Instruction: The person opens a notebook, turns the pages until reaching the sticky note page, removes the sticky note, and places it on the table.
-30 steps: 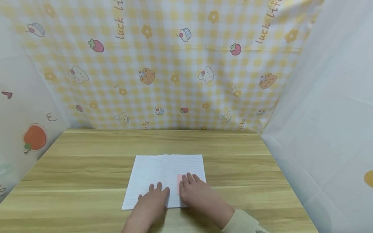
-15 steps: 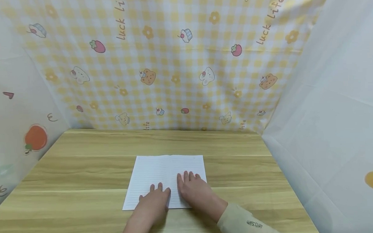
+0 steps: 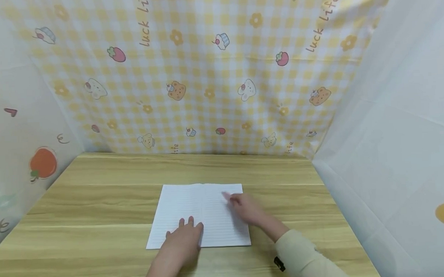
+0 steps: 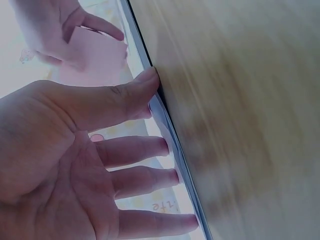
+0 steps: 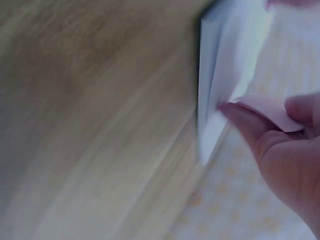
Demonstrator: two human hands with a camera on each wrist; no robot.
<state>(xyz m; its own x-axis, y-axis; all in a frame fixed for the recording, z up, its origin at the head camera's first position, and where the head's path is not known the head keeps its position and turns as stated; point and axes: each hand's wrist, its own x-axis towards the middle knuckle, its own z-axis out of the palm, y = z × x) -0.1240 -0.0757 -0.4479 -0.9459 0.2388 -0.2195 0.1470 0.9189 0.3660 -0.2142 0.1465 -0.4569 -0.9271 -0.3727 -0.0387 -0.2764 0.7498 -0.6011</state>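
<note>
An open lined notebook (image 3: 174, 205) lies on the wooden table, both white pages facing up. My left hand (image 3: 181, 242) rests on its lower left page near the fold, fingers spread and fairly straight; the left wrist view shows the fingertips and thumb (image 4: 147, 82) against the paper. Over the right page, my right hand (image 3: 246, 209) pinches a small pink sticky note (image 3: 226, 195) between thumb and fingers. In the left wrist view the pink sticky note (image 4: 97, 55) hangs from the fingers, blurred; in the right wrist view the note (image 5: 272, 111) looks bent.
The wooden table (image 3: 99, 212) extends around the notebook. Behind it hangs a yellow checked cloth (image 3: 205, 74) with cartoon prints, and white cloths (image 3: 395, 148) stand at both sides. A small black item (image 3: 279, 264) shows beside the right sleeve.
My right hand lay over the pink sticky note on the right page, then lifted it and moved up and right with it. The left hand stayed in place.
</note>
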